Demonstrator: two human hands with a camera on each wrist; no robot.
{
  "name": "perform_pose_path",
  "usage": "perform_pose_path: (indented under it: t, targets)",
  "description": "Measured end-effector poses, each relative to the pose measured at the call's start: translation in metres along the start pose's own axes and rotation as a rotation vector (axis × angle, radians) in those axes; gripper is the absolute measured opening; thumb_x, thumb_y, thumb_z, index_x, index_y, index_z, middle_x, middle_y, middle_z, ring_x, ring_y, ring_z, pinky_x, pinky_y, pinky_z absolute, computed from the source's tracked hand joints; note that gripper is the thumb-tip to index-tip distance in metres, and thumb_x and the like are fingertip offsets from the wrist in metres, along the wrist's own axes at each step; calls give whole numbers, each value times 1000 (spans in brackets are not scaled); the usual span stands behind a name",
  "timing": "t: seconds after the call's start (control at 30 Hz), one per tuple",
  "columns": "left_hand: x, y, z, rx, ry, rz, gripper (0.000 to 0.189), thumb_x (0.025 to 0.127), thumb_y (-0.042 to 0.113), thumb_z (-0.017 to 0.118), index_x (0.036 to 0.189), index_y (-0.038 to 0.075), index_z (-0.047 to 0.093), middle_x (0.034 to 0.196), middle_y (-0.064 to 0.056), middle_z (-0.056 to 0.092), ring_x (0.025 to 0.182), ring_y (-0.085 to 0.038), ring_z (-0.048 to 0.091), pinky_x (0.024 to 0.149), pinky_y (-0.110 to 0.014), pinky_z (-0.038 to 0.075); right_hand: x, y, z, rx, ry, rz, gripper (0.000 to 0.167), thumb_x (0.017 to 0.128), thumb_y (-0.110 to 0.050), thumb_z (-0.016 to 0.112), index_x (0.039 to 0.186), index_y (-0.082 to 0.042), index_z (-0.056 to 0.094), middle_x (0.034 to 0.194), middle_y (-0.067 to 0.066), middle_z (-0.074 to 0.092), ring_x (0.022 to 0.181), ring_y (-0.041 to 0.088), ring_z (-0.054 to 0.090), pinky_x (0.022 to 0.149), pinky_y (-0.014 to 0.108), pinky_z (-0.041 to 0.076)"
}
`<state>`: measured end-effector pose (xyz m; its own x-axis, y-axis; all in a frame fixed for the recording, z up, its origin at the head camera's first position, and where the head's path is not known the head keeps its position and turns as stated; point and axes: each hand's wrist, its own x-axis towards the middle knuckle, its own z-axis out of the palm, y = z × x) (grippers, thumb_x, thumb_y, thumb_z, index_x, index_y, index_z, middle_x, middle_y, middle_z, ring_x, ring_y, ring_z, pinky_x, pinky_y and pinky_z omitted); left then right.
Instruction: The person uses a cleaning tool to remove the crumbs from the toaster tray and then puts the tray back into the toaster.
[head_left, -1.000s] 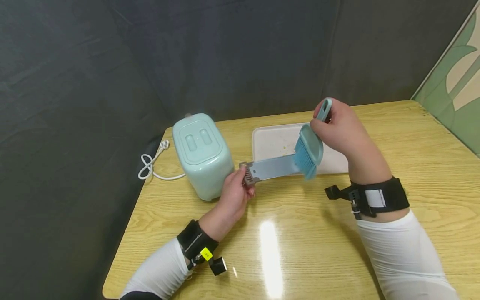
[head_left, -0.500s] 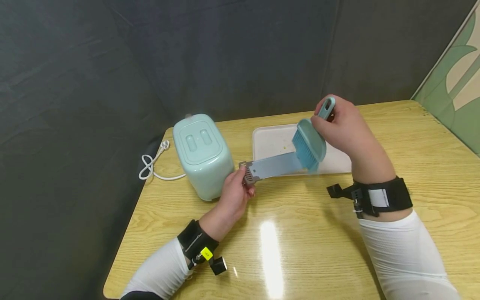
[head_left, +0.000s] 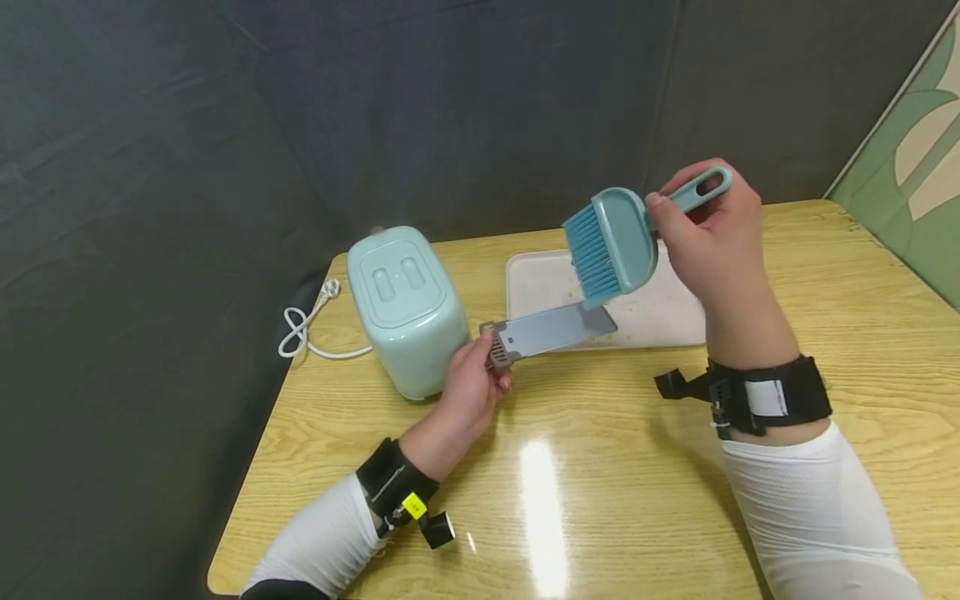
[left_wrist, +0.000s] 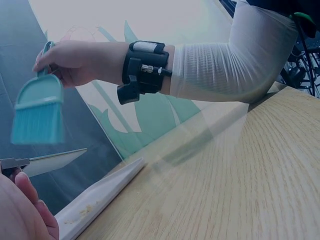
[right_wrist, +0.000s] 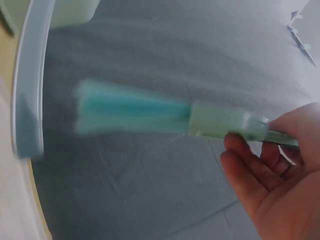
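Observation:
My left hand (head_left: 472, 375) grips the slotted grey-brown end of a flat metal crumb tray (head_left: 551, 329). The plate slants out to the right, its far end over a white tray (head_left: 536, 275). In my right hand (head_left: 716, 233) is a small light-blue hand brush (head_left: 630, 237), pinched by its looped handle. Its bristles point left and down, above the crumb tray's far end. The right wrist view shows a gap between the blurred bristles (right_wrist: 130, 110) and the plate (right_wrist: 30, 100). Yellowish crumbs (left_wrist: 86, 211) lie in the white tray.
A pale mint toaster (head_left: 405, 308) with a lid stands left of the crumb tray, close to my left hand. Its white cord and plug (head_left: 303, 325) lie on the wooden table (head_left: 360, 467) near the left edge. A dark curtain (head_left: 480, 117) hangs behind.
My right hand has lifted the brush off the crumb tray, moving up and right while turning the bristles leftward. The left hand and crumb tray have stayed almost still.

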<state>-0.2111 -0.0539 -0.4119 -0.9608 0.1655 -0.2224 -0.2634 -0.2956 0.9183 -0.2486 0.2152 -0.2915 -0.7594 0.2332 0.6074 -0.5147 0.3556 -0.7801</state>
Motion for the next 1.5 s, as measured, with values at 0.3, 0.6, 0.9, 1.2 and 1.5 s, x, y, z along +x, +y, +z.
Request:
perform_pose_path:
  t: [0.3,0.6,0.9,1.2,1.5]
  targets:
    - [-1,-2,1,4,2,-11,47,112,35,37,136,2,59,91,3,65,60,-7,47,58,-21,43,-14,-4,31,381,-204,162,10,93,-2,69,94,-8,61,78,1,65,66,11,64,66,20,60]
    - [-1,-4,2,-18,-9,27,47,113,36,36,129,0,62,86,4,64,57,-7,45,56,-21,41,-29,0,57,198,-328,236,10,95,-11,69,92,-11,60,81,-3,62,70,12,62,65,24,58]
    - [-1,-2,1,-56,8,5,43,113,34,37,128,2,61,87,3,61,57,-7,46,56,-21,41,-35,-5,56,-81,-333,101,10,94,-16,66,95,-8,59,75,3,54,66,20,50,60,29,42]
    - [-1,-1,1,-52,16,-12,46,113,34,35,138,3,58,101,0,66,61,-7,45,56,-19,41,-27,-14,39,-286,-362,124,12,97,-23,59,100,-11,58,76,8,50,69,24,48,59,35,40]
    - [0,-2,1,-46,20,8,45,113,33,35,135,2,59,95,1,68,58,-7,44,54,-20,40,-10,-8,11,-390,-403,127,11,98,-21,54,101,-11,58,66,6,39,57,24,39,54,36,36]
